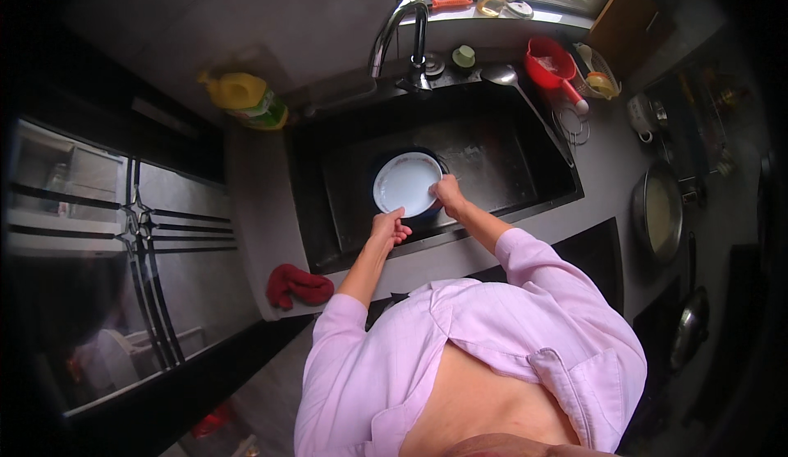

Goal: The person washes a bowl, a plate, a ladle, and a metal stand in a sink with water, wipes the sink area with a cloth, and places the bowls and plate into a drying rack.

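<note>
A white bowl or plate (407, 184) with a faint pattern near its rim is held over the black sink (492, 155), tilted so its inside shows. My left hand (389, 228) pinches its lower left rim between thumb and fingers. The right side of the rim is gripped by my right hand (449, 195). Beneath the dish is a dark blue round vessel, mostly hidden. The chrome faucet (418, 38) arches at the sink's back edge, and no stream of water can be made out.
A yellow jug (246, 101) stands left of the sink, a dark red cloth (298, 286) at the front left. A metal ladle (500, 75) lies along the sink's right rim beside a red strainer or scoop (549, 66). A large metal basin (659, 214) sits farther right.
</note>
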`<state>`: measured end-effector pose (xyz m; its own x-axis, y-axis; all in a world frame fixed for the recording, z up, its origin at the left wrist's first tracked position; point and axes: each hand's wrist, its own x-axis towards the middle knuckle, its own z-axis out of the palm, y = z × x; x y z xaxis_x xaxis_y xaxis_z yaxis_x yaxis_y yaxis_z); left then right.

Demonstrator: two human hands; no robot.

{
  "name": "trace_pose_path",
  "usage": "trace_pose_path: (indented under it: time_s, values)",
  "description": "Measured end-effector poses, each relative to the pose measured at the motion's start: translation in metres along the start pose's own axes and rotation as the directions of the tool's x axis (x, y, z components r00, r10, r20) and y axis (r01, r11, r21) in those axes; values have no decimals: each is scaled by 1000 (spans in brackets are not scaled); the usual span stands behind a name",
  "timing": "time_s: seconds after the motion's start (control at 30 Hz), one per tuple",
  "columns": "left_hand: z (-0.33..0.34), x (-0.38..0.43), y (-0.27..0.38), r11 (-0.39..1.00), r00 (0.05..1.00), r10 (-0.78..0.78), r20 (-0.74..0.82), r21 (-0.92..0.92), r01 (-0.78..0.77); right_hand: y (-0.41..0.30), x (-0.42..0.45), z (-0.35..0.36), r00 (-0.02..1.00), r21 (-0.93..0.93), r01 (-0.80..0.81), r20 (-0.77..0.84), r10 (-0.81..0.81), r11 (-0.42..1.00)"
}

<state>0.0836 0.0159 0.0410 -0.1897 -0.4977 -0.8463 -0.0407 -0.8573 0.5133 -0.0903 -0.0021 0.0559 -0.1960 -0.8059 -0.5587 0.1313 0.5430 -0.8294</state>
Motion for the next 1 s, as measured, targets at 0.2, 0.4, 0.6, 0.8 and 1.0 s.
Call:
trace_pose_path:
  time_s: [0.2,0.4,0.6,0.8,1.0]
  values:
    - [-5,12,-2,996,983,57,-175,-64,-69,14,57,-17,950,-704,97,-146,-276,704]
    - [-20,10,-13,988,980,82,-183,-116,-104,45,89,-2,948,-532,-23,-280,-151,847]
    - [-34,6,-8,967,973,125,-192,-194,-163,66,94,-32,923,274,-383,72,378,882]
    - [-23,22,8,898,970,244,8,-380,-223,75,84,-12,941,555,-326,270,206,765]
    - [-7,50,13,743,937,331,-108,-582,-329,33,42,5,996,344,-52,88,23,938]
